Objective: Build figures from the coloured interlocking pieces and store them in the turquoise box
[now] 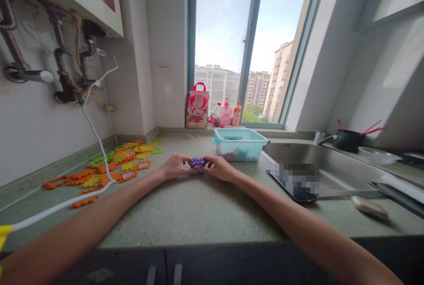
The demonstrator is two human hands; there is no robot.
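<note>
Between my two hands is a small stack of purple notched-edge foam pieces [198, 162], held at or just above the counter; whether it touches the surface I cannot tell. My left hand [176, 166] grips its left side with thumb and fingers. From the right, my right hand [219, 168] pinches the opposite side. Orange, yellow and green notched foam pieces [127, 165] lie spread over the counter to the left of my hands, several with white labels. A light-blue plastic bin [236, 149] stands behind my right hand, its contents mostly hidden by the wall.
A steel sink [351, 183] takes up the right side, with a phone-like dark slab [298, 190] at its near edge and a soap-like bar [369, 207] nearby. A white cable [96, 135] crosses the left counter. Bottles [225, 115] and a pink bag [198, 108] stand by the window.
</note>
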